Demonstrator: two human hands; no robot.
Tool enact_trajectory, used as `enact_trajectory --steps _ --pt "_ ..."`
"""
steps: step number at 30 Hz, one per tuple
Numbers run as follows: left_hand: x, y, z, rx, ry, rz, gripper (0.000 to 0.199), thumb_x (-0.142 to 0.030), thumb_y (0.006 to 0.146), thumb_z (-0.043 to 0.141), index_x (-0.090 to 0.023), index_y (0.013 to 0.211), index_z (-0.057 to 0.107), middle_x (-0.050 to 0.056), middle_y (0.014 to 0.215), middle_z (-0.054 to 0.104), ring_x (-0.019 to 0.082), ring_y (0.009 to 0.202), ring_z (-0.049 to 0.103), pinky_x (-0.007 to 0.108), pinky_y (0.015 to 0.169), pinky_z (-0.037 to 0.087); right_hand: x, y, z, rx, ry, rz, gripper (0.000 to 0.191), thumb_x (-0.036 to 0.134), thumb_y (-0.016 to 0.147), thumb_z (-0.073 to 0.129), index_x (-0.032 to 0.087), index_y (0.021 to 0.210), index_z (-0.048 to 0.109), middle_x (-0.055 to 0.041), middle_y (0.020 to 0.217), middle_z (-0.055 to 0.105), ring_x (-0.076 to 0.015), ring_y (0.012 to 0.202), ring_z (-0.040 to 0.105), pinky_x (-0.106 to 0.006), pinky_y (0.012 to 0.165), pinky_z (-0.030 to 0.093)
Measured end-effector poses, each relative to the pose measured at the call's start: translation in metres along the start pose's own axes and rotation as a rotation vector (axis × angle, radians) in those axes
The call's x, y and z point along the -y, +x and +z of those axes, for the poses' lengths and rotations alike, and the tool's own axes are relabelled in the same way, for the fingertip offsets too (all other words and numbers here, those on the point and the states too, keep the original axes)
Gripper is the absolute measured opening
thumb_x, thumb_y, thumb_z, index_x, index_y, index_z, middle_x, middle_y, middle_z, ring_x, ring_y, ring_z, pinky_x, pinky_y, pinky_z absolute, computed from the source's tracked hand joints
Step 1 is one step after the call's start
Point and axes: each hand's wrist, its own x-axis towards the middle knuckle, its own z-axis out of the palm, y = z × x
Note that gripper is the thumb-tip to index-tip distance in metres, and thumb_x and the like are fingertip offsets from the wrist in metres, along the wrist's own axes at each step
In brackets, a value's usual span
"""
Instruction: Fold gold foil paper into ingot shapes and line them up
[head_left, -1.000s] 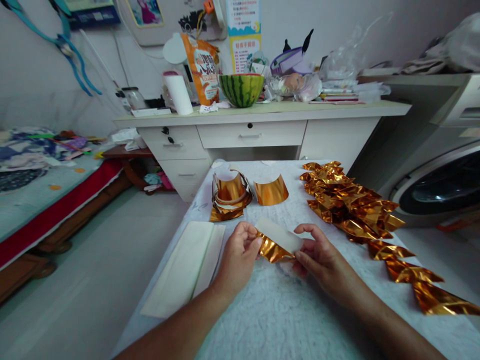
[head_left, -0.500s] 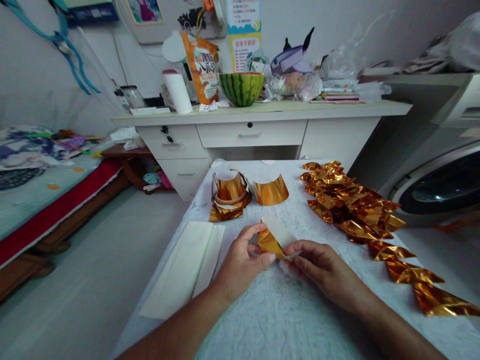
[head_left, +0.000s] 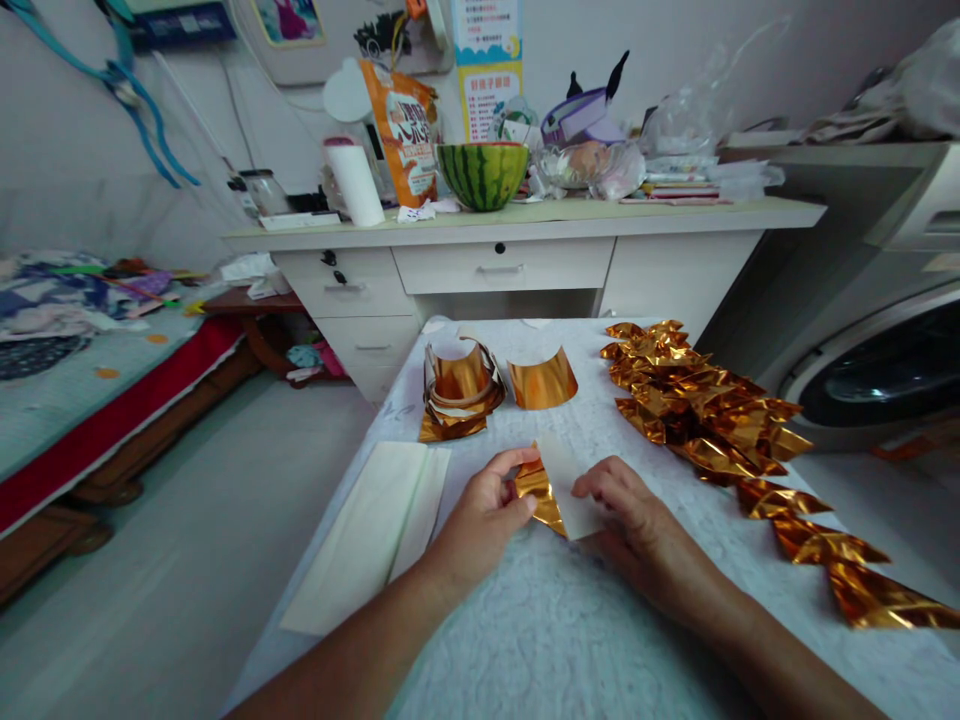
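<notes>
My left hand [head_left: 491, 510] pinches the left side of a partly folded gold foil sheet [head_left: 541, 495], whose pale side faces up on the right. At the sheet's right edge is my right hand [head_left: 626, 510], with bent fingers; its thumb is hidden behind the paper, so its hold is unclear. Beyond the hands lie a curved gold sheet [head_left: 544, 382] and a stack of gold sheets [head_left: 459, 385] with a loose band around it. Folded gold foil pieces [head_left: 697, 400] form a long pile on the right.
Pale paper sheets [head_left: 360, 540] lie left of my hands on the cloth-covered table [head_left: 480, 640]. Behind it, a white desk [head_left: 450, 235] carries a cut watermelon [head_left: 482, 175] and an orange pouch [head_left: 405, 135]. A washing machine [head_left: 862, 240] stands at the right.
The foil sheet has been turned and its right part now lies spread flatter. My right hand has loosened from its lower pinch and its fingers have lifted. My left hand keeps hold.
</notes>
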Motion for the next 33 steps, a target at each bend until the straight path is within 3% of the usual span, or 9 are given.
enact_trajectory --steps 4,8,13,16,19,25,30,33 --pt "0.008 0.003 -0.003 0.029 0.167 0.020 0.045 -0.013 0.078 0.056 -0.020 0.122 0.054 0.007 0.105 0.067 0.022 0.099 0.064 0.034 0.085 0.050 -0.007 -0.002 0.003 -0.013 -0.210 -0.132 0.042 -0.002 0.063 0.053 0.025 0.095 0.061 -0.0018 0.097 0.046 -0.0188 0.089 0.048 -0.029 0.071 0.040" --pt "0.011 0.005 -0.004 0.049 0.253 0.096 0.045 -0.007 0.076 0.052 -0.021 0.118 0.058 0.008 0.121 0.062 0.023 0.112 0.059 0.036 0.095 0.047 -0.009 -0.002 0.004 -0.054 -0.364 -0.166 0.029 0.004 0.069 0.061 0.027 0.086 0.068 -0.0031 0.106 0.047 -0.0222 0.095 0.045 -0.034 0.078 0.039" --pt "0.009 0.010 -0.005 0.073 0.275 0.102 0.044 -0.006 0.077 0.049 -0.020 0.118 0.058 0.008 0.120 0.063 0.022 0.108 0.061 0.036 0.095 0.047 -0.007 -0.002 0.003 -0.092 -0.438 -0.203 0.024 0.007 0.073 0.064 0.028 0.083 0.070 -0.0052 0.119 0.049 -0.0284 0.106 0.042 -0.042 0.082 0.039" --pt "0.008 0.012 -0.005 0.067 0.323 0.101 0.041 -0.006 0.079 0.047 -0.019 0.117 0.058 0.007 0.118 0.064 0.021 0.106 0.061 0.035 0.095 0.047 -0.002 -0.002 0.000 -0.078 -0.428 -0.225 0.023 0.007 0.077 0.061 0.027 0.082 0.070 -0.0063 0.119 0.051 -0.0292 0.107 0.043 -0.044 0.083 0.039" --pt "0.007 0.013 -0.005 0.074 0.372 0.112 0.039 -0.006 0.081 0.046 -0.019 0.116 0.058 0.006 0.114 0.065 0.019 0.103 0.061 0.033 0.092 0.047 0.004 -0.001 -0.002 0.017 -0.360 -0.225 0.021 0.006 0.081 0.058 0.025 0.081 0.068 -0.0065 0.116 0.056 -0.0274 0.108 0.047 -0.043 0.086 0.040" --pt "0.005 0.011 -0.004 0.057 0.704 0.211 0.039 -0.004 0.078 0.051 -0.021 0.113 0.061 0.003 0.103 0.064 0.014 0.081 0.058 0.030 0.081 0.047 0.003 -0.002 0.005 0.234 -0.155 -0.212 0.012 0.011 0.089 0.055 0.022 0.086 0.058 -0.0005 0.087 0.064 -0.0171 0.089 0.057 -0.035 0.083 0.039" --pt "0.006 0.010 -0.004 0.105 0.893 0.335 0.039 -0.001 0.079 0.050 -0.022 0.110 0.060 0.003 0.107 0.063 0.019 0.102 0.056 0.033 0.093 0.044 0.002 -0.005 0.014 0.247 -0.148 -0.096 0.012 0.010 0.085 0.058 0.022 0.082 0.059 -0.0016 0.091 0.062 -0.0196 0.092 0.054 -0.036 0.081 0.038" --pt "0.006 0.008 -0.004 0.055 0.965 0.373 0.035 0.000 0.077 0.052 -0.022 0.104 0.057 0.004 0.109 0.058 0.020 0.108 0.051 0.034 0.096 0.042 0.005 -0.004 0.016 0.232 -0.125 -0.038 0.012 0.011 0.085 0.058 0.022 0.083 0.062 -0.0029 0.093 0.061 -0.0209 0.095 0.053 -0.037 0.082 0.038"
